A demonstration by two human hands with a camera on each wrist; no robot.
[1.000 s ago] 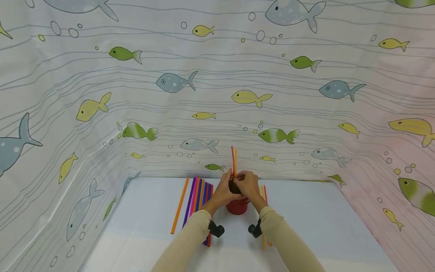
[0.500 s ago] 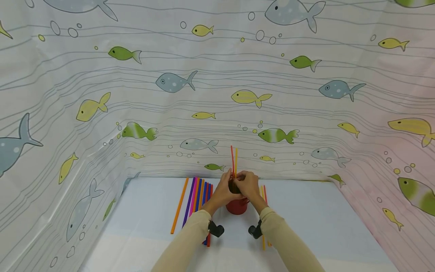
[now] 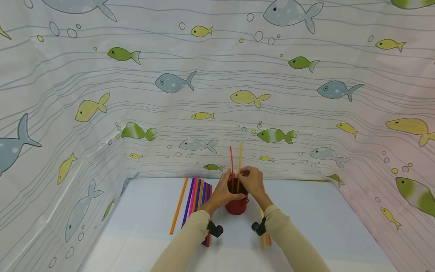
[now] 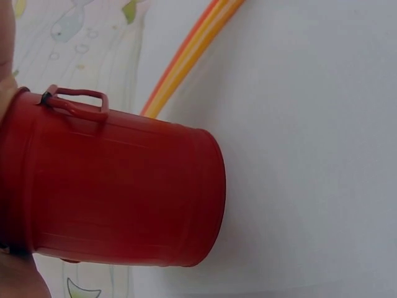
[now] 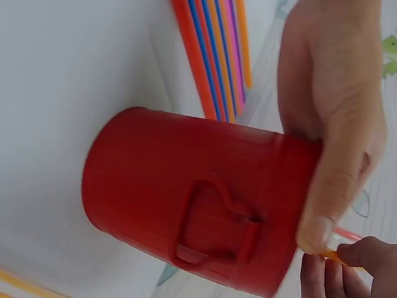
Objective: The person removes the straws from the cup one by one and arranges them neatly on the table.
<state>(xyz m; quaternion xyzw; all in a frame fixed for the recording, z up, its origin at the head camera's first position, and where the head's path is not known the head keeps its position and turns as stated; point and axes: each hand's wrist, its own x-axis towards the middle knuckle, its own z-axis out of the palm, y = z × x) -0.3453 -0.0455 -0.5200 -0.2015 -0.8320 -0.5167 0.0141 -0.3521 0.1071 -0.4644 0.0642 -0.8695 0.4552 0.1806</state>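
A red bucket (image 3: 235, 207) with small wire handles stands on the white table. My left hand (image 3: 222, 192) grips it around its rim, thumb across the near side. Two thin straws rise from its dark mouth: a red straw (image 3: 232, 158) on the left and a yellow straw (image 3: 240, 158) on the right, which leans slightly rightward. My right hand (image 3: 253, 183) pinches the yellow straw between thumb and fingers just above the rim. In the right wrist view the pinching fingertips (image 5: 356, 254) show beside the left thumb. The straws' lower ends are hidden inside the bucket.
Left of the bucket lie several thick coloured sticks (image 3: 180, 206) in orange, purple, pink, blue and red, partly under the left forearm. Several thin yellow, orange and red straws (image 3: 262, 234) lie to the right, partly under the right arm. A fish-patterned curtain (image 3: 204, 94) encloses the table's back and sides.
My right hand has moved up and slightly right. The yellow straw has risen a little and tilted away from the red straw. My left hand has kept its grip on the bucket.
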